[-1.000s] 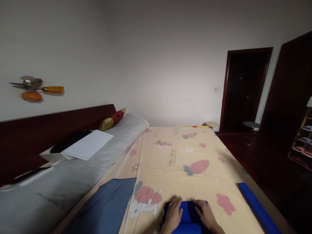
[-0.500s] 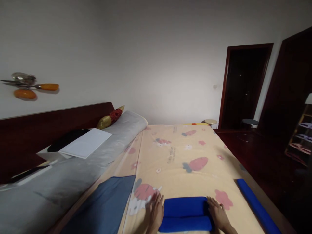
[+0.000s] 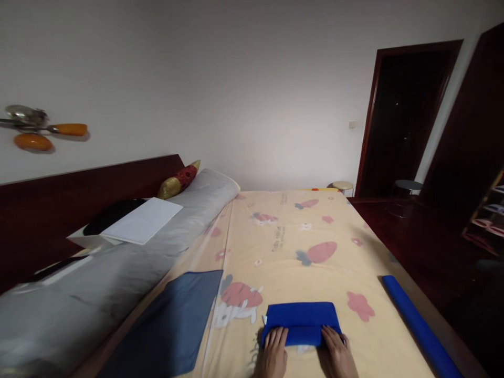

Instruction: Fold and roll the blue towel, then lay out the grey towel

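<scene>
A bright blue folded cloth lies on the patterned bed sheet in front of me, its near part turned over into a thick roll. My left hand is closed over the left end of this roll, fingers pointing away from me. At the opposite end my right hand has its fingers over the roll as well, close together. The undersides of both hands are hidden. A small white tag sticks out at the cloth's left edge.
Left of the cloth a grey-blue cloth is spread out. A long blue roll lies along the bed's right edge. Beyond are a grey pillow, a white flat box, the dark headboard and two stools near the doorway.
Both hands have moved from beside the blue cloth onto its near rolled part, and closer together. That part now sits further over the cloth. The view has tilted slightly.
</scene>
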Motion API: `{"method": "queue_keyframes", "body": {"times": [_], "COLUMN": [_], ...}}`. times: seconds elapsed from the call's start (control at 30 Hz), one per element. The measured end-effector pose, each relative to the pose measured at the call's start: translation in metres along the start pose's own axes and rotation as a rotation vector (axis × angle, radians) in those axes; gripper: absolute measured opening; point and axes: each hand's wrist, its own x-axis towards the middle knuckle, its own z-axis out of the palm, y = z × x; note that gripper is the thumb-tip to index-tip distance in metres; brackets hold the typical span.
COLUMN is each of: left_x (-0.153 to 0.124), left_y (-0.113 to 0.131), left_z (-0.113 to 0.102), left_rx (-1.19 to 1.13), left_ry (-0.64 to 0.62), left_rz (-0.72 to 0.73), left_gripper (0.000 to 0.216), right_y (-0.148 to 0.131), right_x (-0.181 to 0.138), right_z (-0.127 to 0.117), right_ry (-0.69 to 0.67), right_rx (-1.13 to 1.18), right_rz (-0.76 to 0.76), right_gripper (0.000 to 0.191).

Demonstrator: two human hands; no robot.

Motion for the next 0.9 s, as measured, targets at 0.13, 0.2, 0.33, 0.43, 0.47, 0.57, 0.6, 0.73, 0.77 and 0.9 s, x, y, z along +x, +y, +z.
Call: {"method": "queue_keyframes", "body": {"times": [0.13,0.2,0.33,0.43,0.47,0.57,0.6,0.73,0.77,0.9], "left_x": [0.031,0.042,0.046,0.041,0.04,0.042,0.043,0.039,0.034,0.011], "left_y": [0.009,0.008,0.0,0.006,0.013,0.037,0.043,0.029,0.016,-0.041], "left_z": [-0.019,-0.027,-0.034,-0.03,-0.028,-0.023,-0.024,-0.039,-0.044,-0.056], "left_rx": [-0.11,-0.126,-0.133,-0.14,-0.146,-0.206,-0.23,-0.247,-0.213,-0.029], "left_ry": [-0.227,-0.302,-0.404,-0.427,-0.422,-0.419,-0.424,-0.399,-0.383,-0.309], "left_rz": [-0.196,-0.233,-0.226,-0.217,-0.206,-0.115,-0.081,-0.073,-0.104,-0.187], "left_gripper": [0.06,0.058,0.048,0.055,0.059,0.063,0.061,0.054,0.053,0.048], "right_y": [-0.013,-0.014,-0.015,-0.028,-0.035,-0.057,-0.061,-0.045,-0.034,0.013], "right_x": [0.027,0.037,0.041,0.038,0.038,0.042,0.043,0.044,0.042,0.03], "right_z": [-0.017,-0.023,-0.027,-0.024,-0.022,-0.017,-0.017,-0.029,-0.034,-0.048], "right_ry": [-0.101,-0.128,-0.206,-0.24,-0.254,-0.306,-0.32,-0.306,-0.293,-0.26], "right_rx": [0.016,0.012,0.005,0.013,0.027,0.093,0.112,0.125,0.115,0.047], "right_rz": [0.131,0.146,0.185,0.198,0.182,0.08,0.044,0.048,0.077,0.167], "right_gripper": [0.049,0.045,0.039,0.048,0.053,0.063,0.065,0.057,0.056,0.052]}}
